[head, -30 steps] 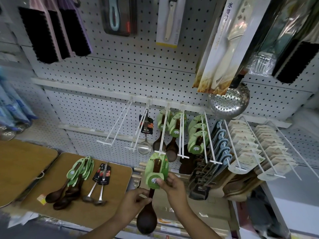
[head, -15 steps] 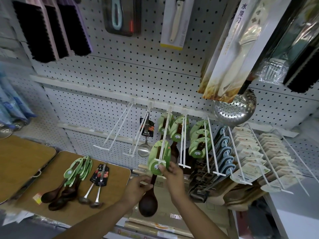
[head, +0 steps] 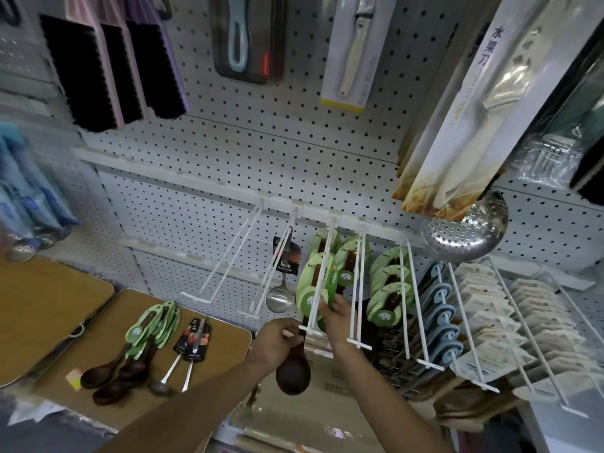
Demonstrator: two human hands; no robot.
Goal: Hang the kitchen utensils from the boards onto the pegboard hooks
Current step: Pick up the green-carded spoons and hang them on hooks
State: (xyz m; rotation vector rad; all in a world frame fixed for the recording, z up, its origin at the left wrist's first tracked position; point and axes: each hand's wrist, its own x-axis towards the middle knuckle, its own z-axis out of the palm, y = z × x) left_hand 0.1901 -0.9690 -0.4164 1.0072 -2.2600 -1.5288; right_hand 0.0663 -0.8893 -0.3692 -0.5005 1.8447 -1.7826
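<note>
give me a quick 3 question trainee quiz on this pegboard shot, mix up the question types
1. True or false: the leftmost white hook on the rail is bare.
2. Multiple choice: What lies on the brown board beside the green-carded wooden spoons? A) black-carded metal ladles B) a steel skimmer C) scissors
3. Short answer: Which hand touches the green card of the spoon on the hook, and what does the other hand hold?

Key
1. True.
2. A, the black-carded metal ladles.
3. The right hand touches the card; the left hand holds the handle just above the dark spoon bowl.
</note>
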